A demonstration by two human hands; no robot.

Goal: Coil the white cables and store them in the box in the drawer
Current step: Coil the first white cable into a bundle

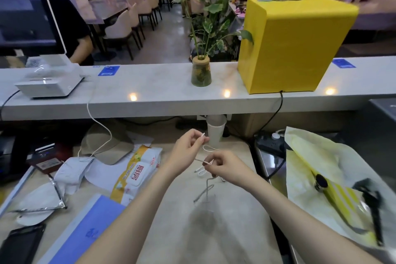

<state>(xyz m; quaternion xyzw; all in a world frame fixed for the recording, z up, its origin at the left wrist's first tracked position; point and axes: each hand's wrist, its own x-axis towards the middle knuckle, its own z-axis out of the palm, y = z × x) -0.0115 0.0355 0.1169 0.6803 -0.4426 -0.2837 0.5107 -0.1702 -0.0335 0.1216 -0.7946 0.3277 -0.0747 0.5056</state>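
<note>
A short white cable (209, 149) hangs in the air above the beige desk (225, 231), held by both hands. My left hand (188, 146) pinches one end, whose plug sticks up past the fingertips. My right hand (225, 166) grips the cable lower down, with small loops dangling below and beside the fingers. The cable's shadow falls on the desk beneath. A second, longer white cable (94, 118) runs from the raised counter down to the desk at the left. No drawer or box is in view.
Left of my hands lie a wet-wipes pack (137, 172), a tan cap (107, 143), face masks, a blue folder (85, 229) and a black phone (19, 244). A paper cup (216, 130) stands behind; a yellow bag (321, 178) and power strip (270, 141) sit right. A person stands beyond the counter.
</note>
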